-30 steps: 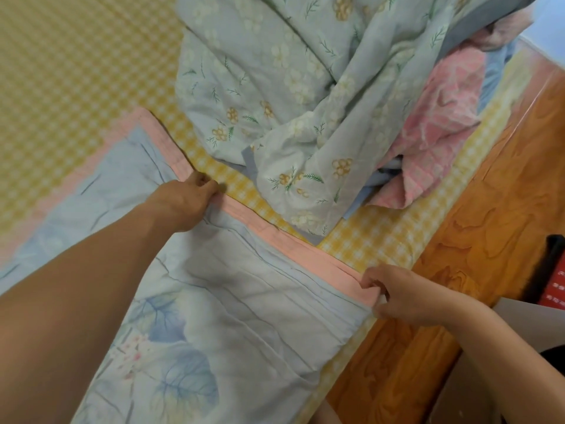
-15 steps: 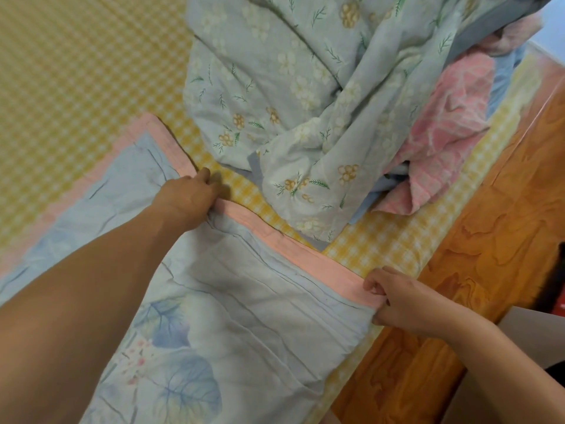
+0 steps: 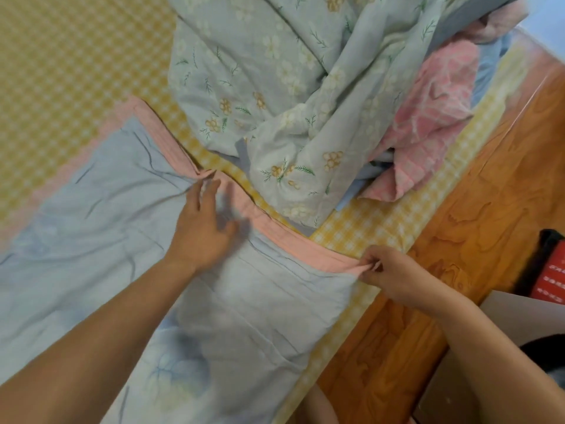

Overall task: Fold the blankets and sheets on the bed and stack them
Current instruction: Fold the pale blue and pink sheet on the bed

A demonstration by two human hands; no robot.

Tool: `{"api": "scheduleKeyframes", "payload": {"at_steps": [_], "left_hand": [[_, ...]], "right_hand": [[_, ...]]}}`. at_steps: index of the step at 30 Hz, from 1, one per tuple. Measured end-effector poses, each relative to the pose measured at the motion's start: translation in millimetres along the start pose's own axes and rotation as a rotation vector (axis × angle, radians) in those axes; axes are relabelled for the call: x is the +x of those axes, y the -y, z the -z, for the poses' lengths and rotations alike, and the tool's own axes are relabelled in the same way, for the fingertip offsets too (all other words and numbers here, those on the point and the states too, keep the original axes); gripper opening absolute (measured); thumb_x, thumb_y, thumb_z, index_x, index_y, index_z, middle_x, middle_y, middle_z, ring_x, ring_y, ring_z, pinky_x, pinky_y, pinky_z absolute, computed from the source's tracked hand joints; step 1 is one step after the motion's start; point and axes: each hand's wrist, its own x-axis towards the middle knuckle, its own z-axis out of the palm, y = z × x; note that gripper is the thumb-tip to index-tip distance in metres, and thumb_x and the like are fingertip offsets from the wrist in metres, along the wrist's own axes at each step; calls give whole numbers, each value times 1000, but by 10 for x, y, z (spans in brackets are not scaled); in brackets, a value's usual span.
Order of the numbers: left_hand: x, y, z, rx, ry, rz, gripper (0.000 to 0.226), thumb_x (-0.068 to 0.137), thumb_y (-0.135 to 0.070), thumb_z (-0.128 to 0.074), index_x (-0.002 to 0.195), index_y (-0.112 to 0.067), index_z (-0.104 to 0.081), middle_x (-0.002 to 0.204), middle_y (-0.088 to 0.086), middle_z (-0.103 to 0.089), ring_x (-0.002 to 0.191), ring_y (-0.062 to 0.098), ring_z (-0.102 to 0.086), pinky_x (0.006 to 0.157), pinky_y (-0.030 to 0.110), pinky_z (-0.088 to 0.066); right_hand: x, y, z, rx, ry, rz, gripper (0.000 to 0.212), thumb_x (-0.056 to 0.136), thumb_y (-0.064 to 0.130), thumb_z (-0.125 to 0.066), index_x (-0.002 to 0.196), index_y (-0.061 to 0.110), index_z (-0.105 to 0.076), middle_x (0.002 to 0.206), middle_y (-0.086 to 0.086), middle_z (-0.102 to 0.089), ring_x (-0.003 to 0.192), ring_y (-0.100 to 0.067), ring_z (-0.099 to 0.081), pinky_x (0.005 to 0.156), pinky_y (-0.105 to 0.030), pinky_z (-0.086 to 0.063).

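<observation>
The blue sheet (image 3: 101, 228) lies spread across the bed (image 3: 61, 71) in front of me, its pink border (image 3: 284, 237) along the far edge. My left hand (image 3: 201, 228) has let go of that border and now lies flat, fingers straight and apart; my right hand (image 3: 388, 270) still pinches the corner. I judge the edge aligned, ready to fold.

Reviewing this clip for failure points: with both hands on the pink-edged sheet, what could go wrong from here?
1. The right hand pinches only a small bit of the pink border; a pull could slip it free.
2. The left hand lies open on the pale blue sheet, where wrinkles already show; they could get folded in.
3. The unfolded floral sheet pile overlaps the border and may drag or snag.
</observation>
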Motion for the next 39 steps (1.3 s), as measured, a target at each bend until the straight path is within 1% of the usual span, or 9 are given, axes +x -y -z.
{"api": "scheduleKeyframes", "payload": {"at_steps": [8,13,21,25,31,33,35,37,39], "left_hand": [[-2530,38,-995,133,86,-64,69,85,-43,-58,150,-25,-48,157,14,-39,140,40,-43,111,53,-36],[-2941,289,-1176,342,337,48,87,74,-58,-52,156,-30,-38,163,16,-31,147,41,-35,109,65,-31],[-2986,253,-1201,338,359,67,85,77,-47,-59,157,-32,-34,167,10,-25,151,43,-24,113,67,-22],[-2932,234,-1181,249,389,59,83,75,-45,-66,154,-39,-39,164,2,-33,150,38,-24,116,52,-11],[-2811,452,-928,163,176,285,58,93,-50,-46,150,-39,-43,163,10,-33,148,42,-29,113,59,-30],[-2882,676,-921,161,195,438,73,81,-53,-48,152,-40,-41,162,12,-35,145,44,-28,99,70,-41],[-2983,826,-991,176,274,459,81,75,-56,-48,154,-42,-37,162,10,-35,144,42,-29,91,72,-44],[-2964,879,-998,152,317,463,80,72,-58,-49,150,-45,-42,159,9,-42,141,40,-33,87,71,-45],[-2872,876,-972,129,325,475,75,66,-58,-50,140,-46,-53,149,10,-53,133,39,-39,82,69,-47]], "right_hand": [[44,233,-106,20,305,-134,15,85,16,-77,95,20,-66,82,-5,-70,66,-14,-68,61,-27,-52],[32,175,119,-173,-150,-196,6,87,10,-69,86,14,-65,75,-4,-61,70,-21,-58,57,-28,-45],[-66,539,-204,-529,-355,-393,25,88,8,-53,110,7,-63,93,-12,-54,89,-33,-54,78,-38,-48],[-296,932,-860,-745,-534,168,47,79,7,-52,127,12,-51,132,-16,-46,120,-40,-42,100,-50,-37],[124,1747,-1786,-869,-21,983,57,97,37,-38,151,18,-37,161,-15,-26,148,-35,-25,119,-46,-25],[590,1724,-1582,-1063,49,961,60,103,44,-29,158,23,-20,168,-8,-2,153,-31,-9,122,-43,-12],[967,1688,-1246,-1100,16,595,63,105,48,-20,160,23,-2,166,-3,17,154,-30,5,122,-46,-5],[1102,1895,-1087,-916,-124,374,65,103,46,-18,158,12,-11,167,-12,2,152,-37,-4,121,-53,-15],[1071,2325,-1219,-860,-273,535,61,101,41,-25,152,7,-28,162,-20,-19,148,-38,-18,120,-50,-16]]}}
